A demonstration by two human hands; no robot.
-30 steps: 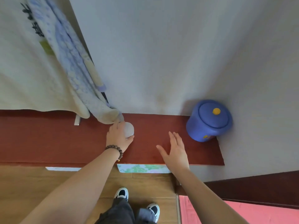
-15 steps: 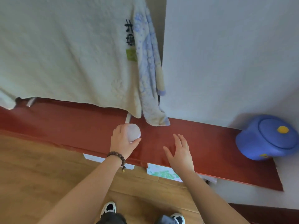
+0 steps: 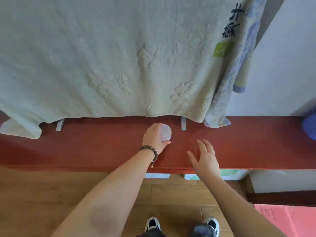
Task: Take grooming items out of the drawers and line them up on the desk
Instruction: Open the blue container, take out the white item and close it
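Shoes (image 3: pixel 183 225) stood at 6 o'clock on the wood floor (image 3: pixel 42 194). Right hand (image 3: pixel 204 157) hovered over the red desk (image 3: pixel 85 147) near its front edge, at 5 o'clock from frame centre — fingers spread and straight, holding nothing; contact with the surface unclear. Left hand (image 3: pixel 154 138), beaded bracelet (image 3: pixel 150 151) on the wrist, sat at 10 o'clock from the right hand, fingers and thumb curled round a pale round item (image 3: pixel 165 132) — item on or just above the desk, cannot tell which. Pale green towel (image 3: pixel 111 57) hung at 12 o'clock, hem reaching the desk's back. Blue patterned cloth (image 3: pixel 229 86) hung at 2 o'clock.
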